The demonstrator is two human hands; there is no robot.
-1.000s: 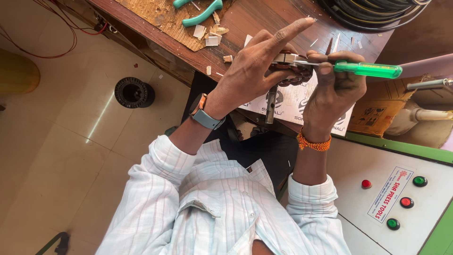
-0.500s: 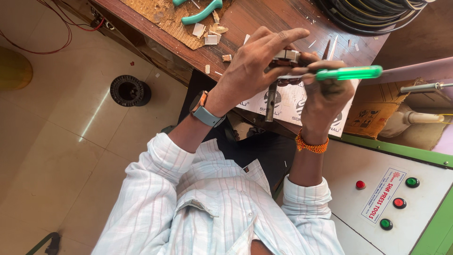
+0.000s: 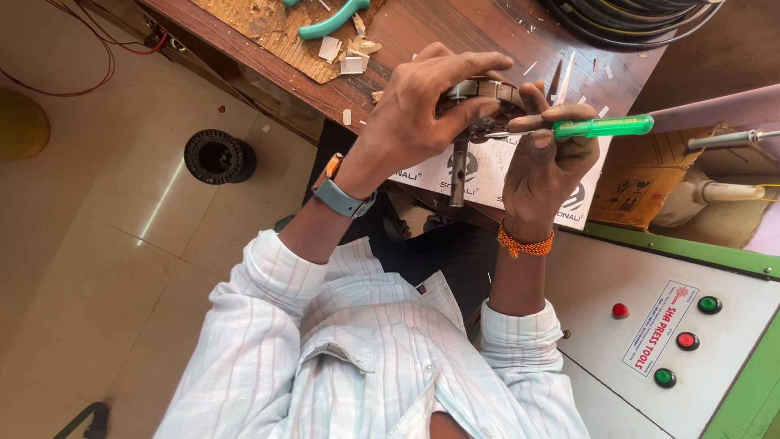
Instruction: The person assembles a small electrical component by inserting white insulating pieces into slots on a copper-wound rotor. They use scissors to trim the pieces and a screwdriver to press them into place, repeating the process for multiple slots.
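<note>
My left hand (image 3: 418, 114) wraps over a small metal motor rotor (image 3: 475, 93) whose steel shaft (image 3: 457, 171) points down toward me. My right hand (image 3: 548, 154) grips a screwdriver with a clear green handle (image 3: 605, 126); its metal tip lies against the rotor under my left fingers. Both hands hover above the edge of a wooden workbench (image 3: 455, 32). A blue-grey watch (image 3: 341, 195) sits on my left wrist and an orange thread band (image 3: 524, 244) on my right. The rotor's windings are mostly hidden by my fingers.
Teal-handled pliers (image 3: 333, 20) and paper scraps lie on cardboard on the bench. A coil of black cable (image 3: 642, 16) is at the top right. A black spool (image 3: 218, 156) stands on the tiled floor. A white and green control box (image 3: 674, 341) with red and green buttons is at the right.
My left fingers, which were spread with the index pointing out, have curled down over the rotor. The screwdriver stays at the rotor, and both hands have shifted slightly.
</note>
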